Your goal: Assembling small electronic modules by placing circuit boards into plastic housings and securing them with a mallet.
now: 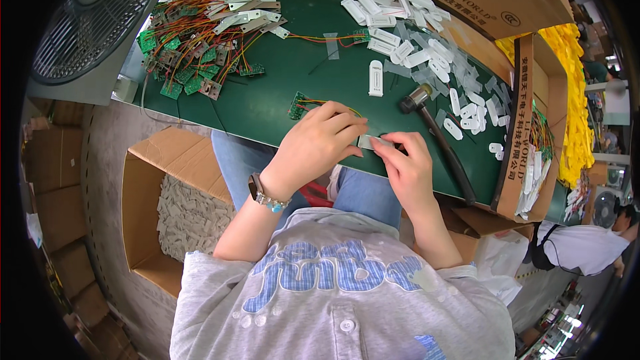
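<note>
Both hands, the left hand (319, 141) and the right hand (408, 163), pinch one small white plastic piece (367, 141) over the near edge of the green counter (280, 80). A hammer (437, 137) lies just beside the right hand. On the floor at the left, an open cardboard box (157, 207) holds many pale pieces.

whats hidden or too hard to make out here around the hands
- Head view: the small flat white plastic piece is mostly covered by the left hand and right hand; its shape is unclear.
- Small green circuit board: partly behind the left hand; parts too small.
- Black-handled mallet: handle end passes behind the right hand.
- Open cardboard box: its pale contents are blurred.
</note>
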`<state>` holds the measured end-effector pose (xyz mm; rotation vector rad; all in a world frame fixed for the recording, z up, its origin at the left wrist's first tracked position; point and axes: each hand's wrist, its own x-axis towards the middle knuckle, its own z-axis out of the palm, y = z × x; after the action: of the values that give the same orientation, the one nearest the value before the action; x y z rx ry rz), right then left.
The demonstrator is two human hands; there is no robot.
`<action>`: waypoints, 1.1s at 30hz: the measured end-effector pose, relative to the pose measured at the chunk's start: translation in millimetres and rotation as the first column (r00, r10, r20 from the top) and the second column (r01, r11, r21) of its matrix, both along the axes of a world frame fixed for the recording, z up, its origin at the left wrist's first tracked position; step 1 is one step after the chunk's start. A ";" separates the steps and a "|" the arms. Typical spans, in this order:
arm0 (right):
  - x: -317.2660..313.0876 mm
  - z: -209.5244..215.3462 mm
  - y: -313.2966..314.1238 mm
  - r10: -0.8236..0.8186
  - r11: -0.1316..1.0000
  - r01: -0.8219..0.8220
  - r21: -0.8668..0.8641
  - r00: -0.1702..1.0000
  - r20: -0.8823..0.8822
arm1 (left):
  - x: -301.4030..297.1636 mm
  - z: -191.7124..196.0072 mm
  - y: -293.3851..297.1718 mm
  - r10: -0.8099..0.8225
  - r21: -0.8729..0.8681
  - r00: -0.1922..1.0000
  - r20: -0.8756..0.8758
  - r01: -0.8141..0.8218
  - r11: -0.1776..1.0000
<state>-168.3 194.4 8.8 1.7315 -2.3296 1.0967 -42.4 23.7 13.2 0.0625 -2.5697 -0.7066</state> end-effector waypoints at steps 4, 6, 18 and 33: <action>-0.2 0.1 0.2 0.011 1.000 -0.010 0.022 0.999 -0.046 | -0.3 0.9 -0.2 -0.007 -0.051 1.000 -0.009 0.006 0.999; 1.0 0.4 0.9 0.007 1.000 -0.006 0.016 0.996 -0.091 | -0.4 3.0 -0.5 -0.007 -0.064 1.000 -0.004 0.007 0.998; -29.1 44.9 45.0 -0.421 0.803 0.554 0.221 0.789 -0.447 | 1.4 -0.4 -0.4 -0.008 -0.045 1.000 -0.008 0.008 0.999; -0.9 40.2 121.4 -0.415 0.883 0.204 0.423 0.760 0.501 | 1.2 -3.4 -1.0 -0.018 -0.043 0.999 -0.043 0.016 0.999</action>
<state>-169.2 315.8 49.0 1.0690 -3.2065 1.3573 -41.2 22.8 9.8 0.0110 -2.5450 -0.6523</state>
